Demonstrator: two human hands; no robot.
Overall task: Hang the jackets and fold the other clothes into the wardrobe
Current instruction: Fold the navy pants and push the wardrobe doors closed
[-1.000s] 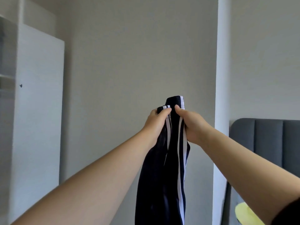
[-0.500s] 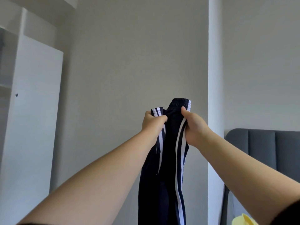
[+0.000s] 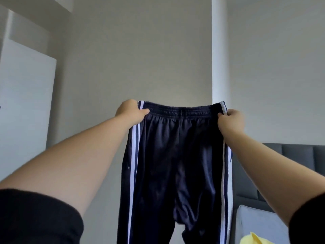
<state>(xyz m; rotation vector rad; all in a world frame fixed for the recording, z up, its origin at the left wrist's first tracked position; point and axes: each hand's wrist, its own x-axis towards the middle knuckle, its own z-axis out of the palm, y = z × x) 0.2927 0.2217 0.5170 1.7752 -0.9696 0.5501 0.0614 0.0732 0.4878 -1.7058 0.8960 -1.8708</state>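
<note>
Dark navy track pants (image 3: 177,164) with white side stripes hang spread out in front of me, waistband on top, legs dropping below the frame. My left hand (image 3: 131,113) grips the waistband's left corner. My right hand (image 3: 230,120) pinches the right corner. Both arms are stretched forward and up, holding the waistband taut and level.
A white wardrobe door (image 3: 26,110) stands at the left. A white pillar (image 3: 219,50) rises behind the pants against a grey wall. At the lower right are a grey padded headboard (image 3: 290,155), a light grey pillow (image 3: 258,224) and a yellow garment (image 3: 255,240).
My hands have moved apart from a bunched grip, spreading the waistband wide so the pants hang flat and open. The view has tilted slightly.
</note>
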